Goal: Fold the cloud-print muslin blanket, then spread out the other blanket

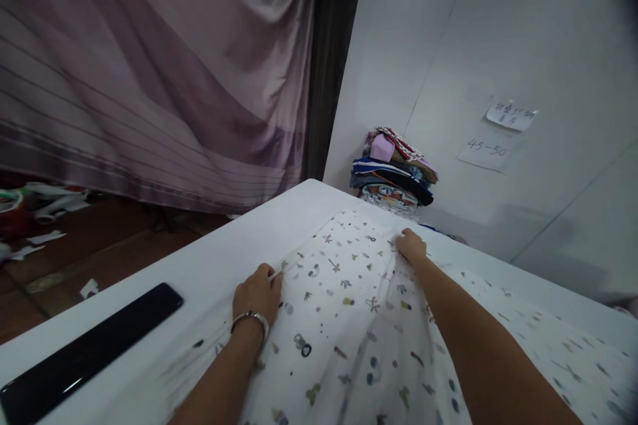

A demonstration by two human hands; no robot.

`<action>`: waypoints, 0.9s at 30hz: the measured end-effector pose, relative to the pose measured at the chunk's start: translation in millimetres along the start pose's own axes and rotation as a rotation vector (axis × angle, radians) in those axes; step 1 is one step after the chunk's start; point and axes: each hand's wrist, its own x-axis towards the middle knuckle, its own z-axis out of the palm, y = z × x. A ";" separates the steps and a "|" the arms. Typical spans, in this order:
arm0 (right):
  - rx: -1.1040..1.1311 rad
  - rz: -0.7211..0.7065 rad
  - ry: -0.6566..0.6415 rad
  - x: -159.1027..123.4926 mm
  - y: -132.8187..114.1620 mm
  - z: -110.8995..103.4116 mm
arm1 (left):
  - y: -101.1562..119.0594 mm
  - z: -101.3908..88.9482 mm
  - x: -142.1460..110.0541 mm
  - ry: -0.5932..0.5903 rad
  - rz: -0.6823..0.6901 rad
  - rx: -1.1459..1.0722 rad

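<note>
A thin white cloth (pixel 331 279) printed with small plants and other motifs lies spread over the white table, with soft folds running toward me. My left hand (pixel 258 295), with a bracelet at its wrist, pinches the cloth's left edge between thumb and fingers. Farther off, my right hand (pixel 411 246) is closed on the cloth near its far right part. Between the two hands the fabric is stretched fairly flat. More of the same cloth passes under my right forearm and spreads to the right.
A long glossy black object (pixel 94 352) lies on the white table (pixel 209 239) at the left. Folded clothes (pixel 393 169) are stacked beyond the far edge by the wall. Paper notes (pixel 486 149) hang there. A mauve curtain (pixel 199 80) hangs at left, with paper scraps on the floor.
</note>
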 end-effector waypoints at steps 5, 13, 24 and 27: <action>0.040 -0.056 -0.074 5.9 -14.8 -2.8 | 0.6 0.7 -0.9 0.002 -0.043 -0.067; 0.044 -0.074 0.036 2.3 -32.6 -9.8 | -7.5 -7.1 12.4 -0.124 -0.078 -0.128; 0.027 -0.058 -0.062 23.9 -30.1 -0.6 | -7.7 -3.3 9.7 -0.119 -0.084 -0.131; 0.009 -0.114 -0.069 27.6 -42.0 -3.1 | -7.3 -5.3 7.6 -0.127 -0.089 -0.172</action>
